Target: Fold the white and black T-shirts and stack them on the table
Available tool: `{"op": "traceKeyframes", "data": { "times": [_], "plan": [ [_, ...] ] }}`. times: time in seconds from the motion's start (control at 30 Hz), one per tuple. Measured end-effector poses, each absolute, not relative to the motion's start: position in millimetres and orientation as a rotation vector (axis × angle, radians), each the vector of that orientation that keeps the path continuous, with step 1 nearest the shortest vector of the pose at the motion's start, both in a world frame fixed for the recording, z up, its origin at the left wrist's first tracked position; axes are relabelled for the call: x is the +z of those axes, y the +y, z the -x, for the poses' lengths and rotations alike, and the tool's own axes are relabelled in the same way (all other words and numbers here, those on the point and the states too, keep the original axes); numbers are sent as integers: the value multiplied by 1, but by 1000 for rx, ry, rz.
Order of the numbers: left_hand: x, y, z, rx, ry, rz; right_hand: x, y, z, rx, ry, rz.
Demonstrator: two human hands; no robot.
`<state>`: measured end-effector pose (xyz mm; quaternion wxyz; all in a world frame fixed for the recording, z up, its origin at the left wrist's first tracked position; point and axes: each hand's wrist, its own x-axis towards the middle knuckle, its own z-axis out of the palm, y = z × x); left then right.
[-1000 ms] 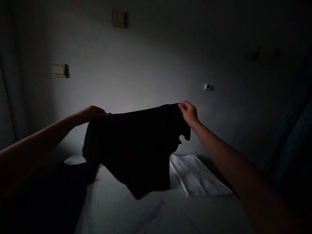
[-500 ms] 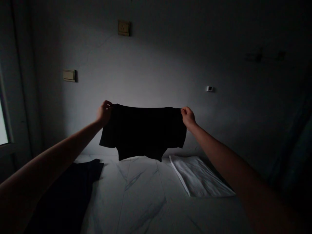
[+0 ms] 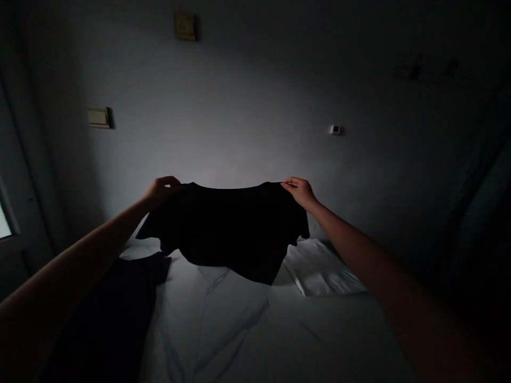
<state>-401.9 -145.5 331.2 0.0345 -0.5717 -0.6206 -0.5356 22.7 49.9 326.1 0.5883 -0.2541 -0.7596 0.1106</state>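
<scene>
A black short-sleeved shirt point(image 3: 231, 229) hangs spread in the air between my hands, its lower edge uneven and slanting down toward the right. My left hand point(image 3: 162, 190) pinches it near one shoulder, fingers closed. At the other shoulder, my right hand point(image 3: 299, 191) has the cloth between thumb and fingers. Below the shirt is a white marble-patterned surface point(image 3: 235, 330). A dark garment point(image 3: 112, 308) lies on its left side, partly under my left forearm. Behind my right forearm rests a folded white cloth point(image 3: 323, 268).
A grey wall point(image 3: 247, 106) rises behind the surface. It bears a socket plate point(image 3: 184, 25), a switch plate point(image 3: 98, 117) and a small white fixture point(image 3: 335, 129). Dark hanging fabric is faintly visible at the far right.
The shirt has swung and its lower edge now billows down toward the right, over a corner of the white cloth. Both hands sit slightly lower and further left in view, and the camera view has shifted.
</scene>
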Motion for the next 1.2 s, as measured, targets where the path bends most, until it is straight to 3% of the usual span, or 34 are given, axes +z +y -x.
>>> {"op": "traceKeyframes", "data": {
  "times": [0.27,0.43,0.53,0.7,0.9,1.2],
  "plan": [
    [325,-165,376,-1954,-1767,1761,319,22,-24,429,-1612,615],
    [316,-190,303,-1845,-1593,2002,299,-33,16,598,-1733,566],
    [296,-204,265,-1866,-1566,2098,278,-81,38,608,-1855,464],
    [232,-205,241,-2189,-1521,2100,220,-142,48,694,-1852,461],
    [175,-194,232,-2292,-1538,2311,166,-159,53,671,-1906,612],
    [169,-179,248,-2131,-1762,2562,158,-143,48,441,-1989,624]
  ]
}}
